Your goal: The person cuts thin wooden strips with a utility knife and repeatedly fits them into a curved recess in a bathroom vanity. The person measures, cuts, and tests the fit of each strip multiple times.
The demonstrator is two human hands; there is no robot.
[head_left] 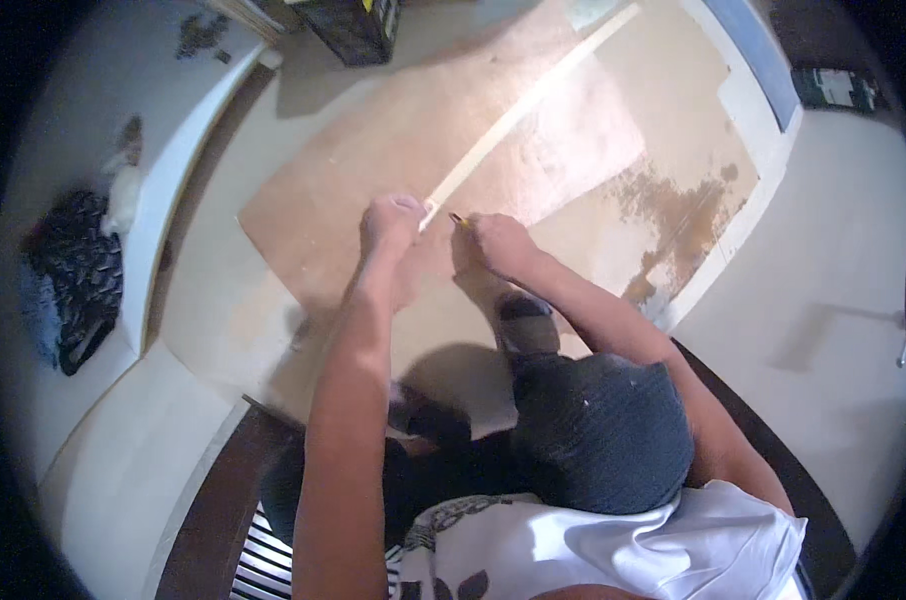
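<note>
A thin reddish-brown sheet, like plywood [323, 190], lies in front of me. Across it runs a long, narrow, pale strip [513, 118], slanting from my hands toward the far right. My left hand [395, 215] is closed at the near end of this strip, with thumb and fingers pinching it. Just to the right, my right hand [503, 243] is wrapped round a slim yellow tool with a dark tip [460, 219]. That tip points left toward the strip and stays a little apart from it. Most of the tool is hidden in my fingers, so its kind is unclear.
Under the sheet is a larger beige surface with brown stains [678, 215] on the right. A black crate [358, 32] stands at the far side. Leftward lies a black plastic bag [78, 270], beyond a raised pale edge [173, 190]. My knee [603, 430] is close below my right forearm.
</note>
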